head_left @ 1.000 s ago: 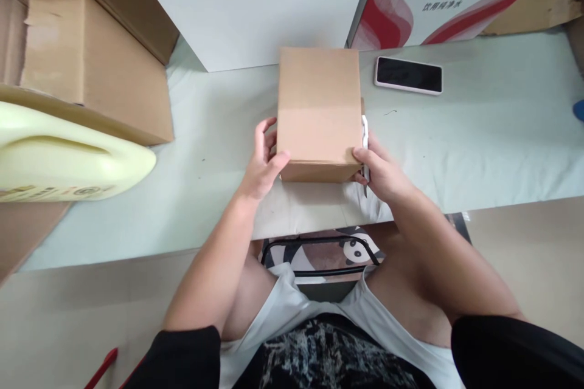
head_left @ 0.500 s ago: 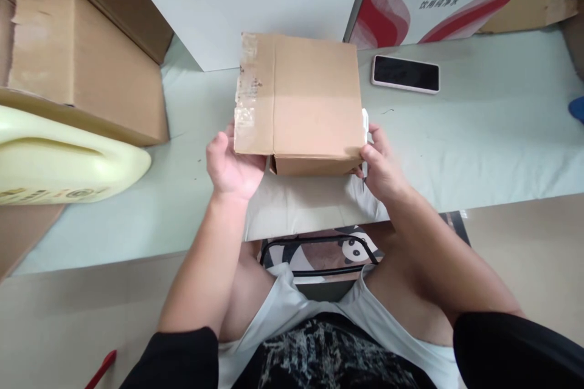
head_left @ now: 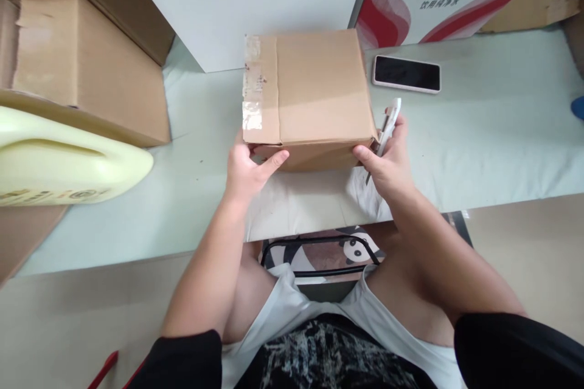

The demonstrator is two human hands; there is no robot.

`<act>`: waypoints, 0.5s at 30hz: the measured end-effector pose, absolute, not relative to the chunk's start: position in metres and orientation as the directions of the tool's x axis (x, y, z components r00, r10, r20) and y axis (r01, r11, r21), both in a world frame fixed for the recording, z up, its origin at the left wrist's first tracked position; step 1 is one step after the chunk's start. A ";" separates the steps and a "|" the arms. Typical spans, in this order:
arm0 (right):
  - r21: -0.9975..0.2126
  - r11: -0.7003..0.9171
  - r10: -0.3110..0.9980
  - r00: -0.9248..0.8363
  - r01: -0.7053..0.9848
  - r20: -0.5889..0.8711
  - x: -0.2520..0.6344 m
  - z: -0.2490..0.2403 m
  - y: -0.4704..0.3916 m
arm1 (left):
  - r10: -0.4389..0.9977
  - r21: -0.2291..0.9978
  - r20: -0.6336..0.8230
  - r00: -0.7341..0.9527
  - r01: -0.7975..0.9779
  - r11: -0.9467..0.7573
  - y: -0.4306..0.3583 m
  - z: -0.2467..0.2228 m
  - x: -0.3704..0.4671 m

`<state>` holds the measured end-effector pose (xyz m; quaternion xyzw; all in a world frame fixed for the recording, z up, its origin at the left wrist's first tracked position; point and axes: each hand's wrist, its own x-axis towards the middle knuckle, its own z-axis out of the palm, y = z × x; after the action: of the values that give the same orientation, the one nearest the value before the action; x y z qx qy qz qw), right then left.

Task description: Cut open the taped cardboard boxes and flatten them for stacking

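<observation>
The left hand (head_left: 241, 171) is pinching the near-left edge of the cardboard box (head_left: 319, 91) over the worktop (head_left: 483, 146); the right hand (head_left: 393, 167) is steadying its near-right corner, also gripping a white cutter (head_left: 391, 121) (blade (head_left: 368, 178) apparently out), so further handling is likely calling for care.

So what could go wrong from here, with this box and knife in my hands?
The knife shares your right hand with the box, and its tip points back toward you, so a slip might cut you. The taped flap juts out above your left hand and could catch or bend.
</observation>
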<state>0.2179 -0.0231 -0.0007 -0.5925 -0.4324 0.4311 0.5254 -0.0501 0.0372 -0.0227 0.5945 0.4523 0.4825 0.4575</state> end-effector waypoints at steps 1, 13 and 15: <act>-0.996 -0.070 0.962 0.267 0.049 -0.055 0.218 -0.001 -0.023 | 0.977 0.974 0.178 0.119 0.120 -0.192 0.038 -0.023 -0.050; -0.997 -0.029 0.857 0.511 -0.075 -0.064 0.223 0.002 -0.022 | 0.959 0.962 0.231 0.165 0.105 -0.250 0.039 -0.020 -0.053; -0.989 -0.053 0.856 0.504 -0.136 -0.115 0.224 0.004 -0.021 | 0.956 0.966 0.252 0.146 0.025 -0.259 0.039 -0.019 -0.054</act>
<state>0.2238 -0.0214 0.0045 -0.6056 -0.2970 0.3995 0.6209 -0.0538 0.0390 -0.0187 0.6056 0.4053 0.5124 0.4543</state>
